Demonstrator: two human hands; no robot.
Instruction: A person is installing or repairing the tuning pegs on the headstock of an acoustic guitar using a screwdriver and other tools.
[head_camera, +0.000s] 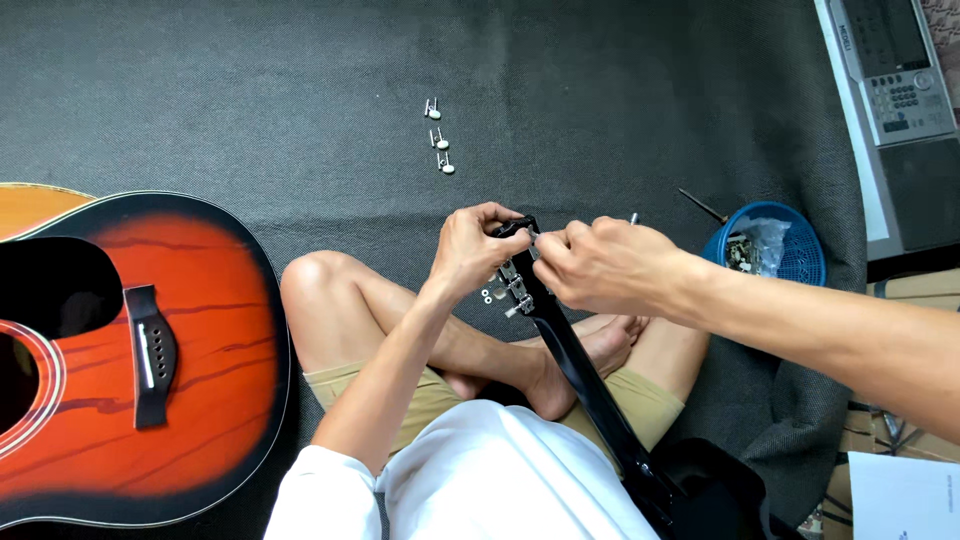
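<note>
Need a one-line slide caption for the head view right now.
Seated cross-legged, left hand and right hand grip a black guitar headstock; three loose tuning pegs lie on grey carpet.

Left hand (472, 247) curled shut, right hand (598, 265) pinching beside it, forearms angled inward, legs crossed beneath.

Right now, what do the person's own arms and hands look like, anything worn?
Both hands are bare: the left hand and the right hand show no gloves, and no rings or watch are visible. Both forearms are uncovered. A short white sleeve covers the left upper arm. The right arm leaves the picture before any sleeve shows.
</note>
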